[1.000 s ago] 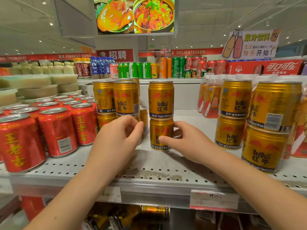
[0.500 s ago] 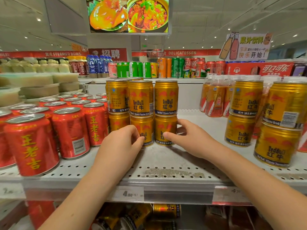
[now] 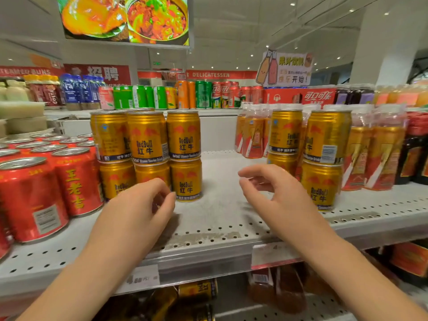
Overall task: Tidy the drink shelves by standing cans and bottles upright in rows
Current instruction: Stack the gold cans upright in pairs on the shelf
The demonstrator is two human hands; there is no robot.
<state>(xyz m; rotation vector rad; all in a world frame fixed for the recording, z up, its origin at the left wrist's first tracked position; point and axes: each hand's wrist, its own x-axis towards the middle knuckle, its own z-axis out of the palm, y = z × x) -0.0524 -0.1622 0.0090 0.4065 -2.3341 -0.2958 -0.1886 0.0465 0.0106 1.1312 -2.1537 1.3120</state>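
The left hand [image 3: 139, 209] covers the lower front of the middle bottom gold can [image 3: 151, 173], and its curled fingers [image 3: 162, 192] hide their own tips. The right hand [image 3: 278, 195] screens the foot of the rear gold stack [image 3: 286, 133] behind it. The price label [image 3: 141, 278] on the shelf edge is smeared (digits unreadable). The red cans [image 3: 25, 198] run off the left edge, the dark bottles [image 3: 414, 154] off the right. The lower-shelf cans [image 3: 196, 290] are dim and blurred.

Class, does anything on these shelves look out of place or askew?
On the lower shelf, a gold can lies on its side; two gold stacks stand among the orange bottles, apart from the main block.
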